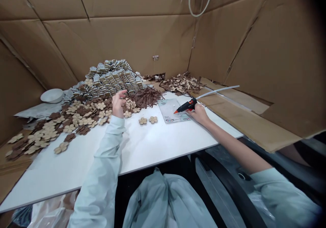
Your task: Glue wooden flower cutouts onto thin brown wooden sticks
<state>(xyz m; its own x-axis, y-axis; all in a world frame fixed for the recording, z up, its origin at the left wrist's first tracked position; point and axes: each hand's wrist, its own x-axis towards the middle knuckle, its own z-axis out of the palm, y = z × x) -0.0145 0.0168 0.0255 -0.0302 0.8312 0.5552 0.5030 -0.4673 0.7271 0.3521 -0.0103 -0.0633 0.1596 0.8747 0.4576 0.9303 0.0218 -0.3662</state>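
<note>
My right hand [200, 114] is closed around a black hot glue gun [187, 105] with an orange nozzle, tip pointing down and left. A long white glue stick [219, 90] sticks out of its back. Under the nozzle lies a clear printed plastic sheet [170, 112]. My left hand [119, 103] is raised, fingers apart, beside a heap of thin brown strips [147, 97]; nothing shows in it. Two beige flower-shaped pieces [153, 119] lie side by side between my left hand and the sheet. More beige and brown flower pieces [84, 116] are heaped to the left.
Behind the flowers rises a tall stack of small packaged pieces [114, 78]. Another pile of flower pieces [183, 83] lies at the back right. A white bowl [52, 95] sits far left. Cardboard walls [142, 34] enclose the white table [142, 146]; a cardboard flap [249, 126] borders its right side.
</note>
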